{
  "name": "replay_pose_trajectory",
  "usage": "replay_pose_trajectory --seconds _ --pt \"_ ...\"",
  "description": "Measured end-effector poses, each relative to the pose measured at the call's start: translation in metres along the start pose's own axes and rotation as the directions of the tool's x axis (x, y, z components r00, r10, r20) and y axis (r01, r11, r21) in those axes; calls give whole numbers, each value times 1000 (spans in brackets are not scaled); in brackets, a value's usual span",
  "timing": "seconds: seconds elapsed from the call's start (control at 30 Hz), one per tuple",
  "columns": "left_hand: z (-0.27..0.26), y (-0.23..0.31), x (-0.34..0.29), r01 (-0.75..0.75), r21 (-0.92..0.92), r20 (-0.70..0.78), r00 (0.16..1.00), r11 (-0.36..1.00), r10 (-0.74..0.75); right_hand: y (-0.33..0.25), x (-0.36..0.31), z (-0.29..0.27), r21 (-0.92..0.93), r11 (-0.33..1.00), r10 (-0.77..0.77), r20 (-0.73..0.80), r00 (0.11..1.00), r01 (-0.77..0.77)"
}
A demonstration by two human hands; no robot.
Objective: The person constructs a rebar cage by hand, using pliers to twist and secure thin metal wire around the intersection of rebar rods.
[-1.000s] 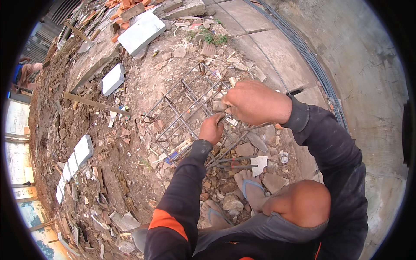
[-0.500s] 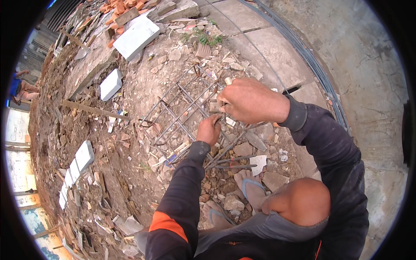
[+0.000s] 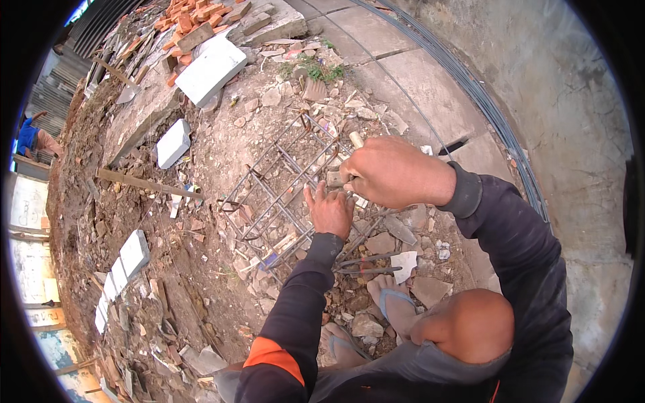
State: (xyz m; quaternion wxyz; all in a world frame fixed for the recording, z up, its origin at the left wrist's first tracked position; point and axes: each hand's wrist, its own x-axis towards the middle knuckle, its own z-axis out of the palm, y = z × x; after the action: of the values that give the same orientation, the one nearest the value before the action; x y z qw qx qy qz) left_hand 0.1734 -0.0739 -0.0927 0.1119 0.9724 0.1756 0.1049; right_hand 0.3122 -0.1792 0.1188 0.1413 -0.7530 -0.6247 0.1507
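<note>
A rebar cage point(image 3: 276, 198) of thin rusty bars with square ties lies on the rubble in front of me. My right hand point(image 3: 391, 170) is closed in a fist over its right side. A pale, rounded handle end point(image 3: 356, 139) sticks out above that fist; the tool's working end is hidden. Close beside it, my left hand point(image 3: 332, 213) rests palm down over the bars with its fingers spread, gripping nothing that shows. Several loose bar ends point(image 3: 368, 264) jut out near my feet.
Rubble and broken concrete surround my sandalled feet point(image 3: 392, 299). Pale blocks point(image 3: 173, 143) and a wooden strip point(image 3: 144, 183) lie to the left, a brick pile point(image 3: 195, 20) at the back. Long bars point(image 3: 484, 101) run along the right-hand wall point(image 3: 564, 101). A person point(image 3: 33, 136) stands far left.
My left hand has loosened from a pinch on the bars and spread its fingers, a little further right. The right fist stays by the cage's right side. The view has shifted slightly.
</note>
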Motion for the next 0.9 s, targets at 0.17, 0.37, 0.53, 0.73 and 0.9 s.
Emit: replay_pose_trajectory --seconds 0.17,0.37,0.53,0.73,0.9 --pt "19 -19 -5 15 -142 -52 998 990 -22 -5 0 -8 16 999 48 69 996 -49" --pt "8 -16 -3 65 -221 69 996 973 -50 -4 -4 -5 23 997 -71 16 997 70" --pt "0 -31 -10 16 -643 -43 997 765 -57 -6 3 -7 78 993 -92 19 996 90" --pt "-2 -34 -25 -47 -566 -124 992 823 -28 -7 5 -11 88 994 -75 37 997 71" --pt "-8 -38 -32 78 -631 -84 982 772 -168 -2 3 -11 88 993 -81 -8 997 81"
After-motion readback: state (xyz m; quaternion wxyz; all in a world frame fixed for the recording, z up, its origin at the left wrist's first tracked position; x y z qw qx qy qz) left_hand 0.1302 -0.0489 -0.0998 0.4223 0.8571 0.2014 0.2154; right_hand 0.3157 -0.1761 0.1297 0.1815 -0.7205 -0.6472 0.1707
